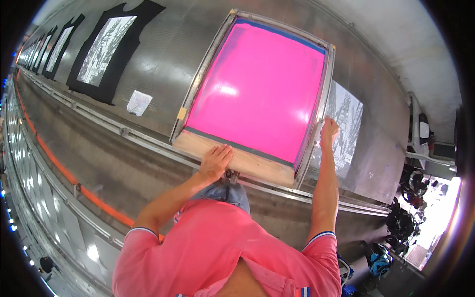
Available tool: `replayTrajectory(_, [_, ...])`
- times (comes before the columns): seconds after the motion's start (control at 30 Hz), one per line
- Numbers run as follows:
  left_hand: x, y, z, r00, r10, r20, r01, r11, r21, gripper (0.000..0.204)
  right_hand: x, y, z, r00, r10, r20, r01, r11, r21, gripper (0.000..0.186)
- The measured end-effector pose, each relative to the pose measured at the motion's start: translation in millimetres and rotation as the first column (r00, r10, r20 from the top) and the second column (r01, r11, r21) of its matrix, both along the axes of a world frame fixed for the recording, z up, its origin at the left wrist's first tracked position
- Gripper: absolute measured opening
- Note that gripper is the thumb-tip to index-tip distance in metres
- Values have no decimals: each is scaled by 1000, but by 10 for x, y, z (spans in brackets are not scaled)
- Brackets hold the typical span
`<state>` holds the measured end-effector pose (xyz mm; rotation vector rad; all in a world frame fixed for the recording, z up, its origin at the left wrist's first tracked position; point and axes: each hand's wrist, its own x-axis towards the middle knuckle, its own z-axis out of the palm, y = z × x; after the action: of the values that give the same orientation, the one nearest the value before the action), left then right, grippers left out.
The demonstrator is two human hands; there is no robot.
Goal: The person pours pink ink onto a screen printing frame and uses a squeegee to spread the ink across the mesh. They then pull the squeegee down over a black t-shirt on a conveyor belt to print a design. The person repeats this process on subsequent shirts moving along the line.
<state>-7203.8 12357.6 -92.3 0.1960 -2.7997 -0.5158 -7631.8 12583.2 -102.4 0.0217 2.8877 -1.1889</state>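
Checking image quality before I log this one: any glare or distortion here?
Head view: glare patches on the pink screen; washed-out light in the opening at lower right; the orange strip bowed by the fisheye; corners black.

Upper garment: coral-pink polo shirt (pixel 208 242); short sleeves (pixel 322 250) edged with blue-and-white bands (pixel 319 238). Lower garment: blue jeans (pixel 240 196).

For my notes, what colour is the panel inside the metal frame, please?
The panel is mostly bright pink, seen in the head view.
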Motion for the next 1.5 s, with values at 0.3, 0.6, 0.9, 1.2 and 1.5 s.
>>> replayTrajectory(0.3, [351,-595,153,989,-52,-135,72,985,154,37,302,-134,599,944,-31,-330,30,1000,-8,25])
replayTrajectory(0.6, [1261,-2480,252,988,-71,-135,102,966,237,19,1470,-1846,1066,941,16,-337,-51,994,-94,28])
replayTrajectory(0.9, [2313,-4920,127,992,115,-53,-109,987,115,14,2407,-4871,475,963,164,-214,-201,966,-164,35])
replayTrajectory(1.2, [3458,-7263,113,965,121,234,-147,984,96,35,3684,-7210,-472,976,142,-166,-192,918,-348,27])
replayTrajectory(1.5, [3893,-8202,219,927,28,374,-64,994,85,25,4477,-7977,-292,988,47,148,13,925,-380,24])
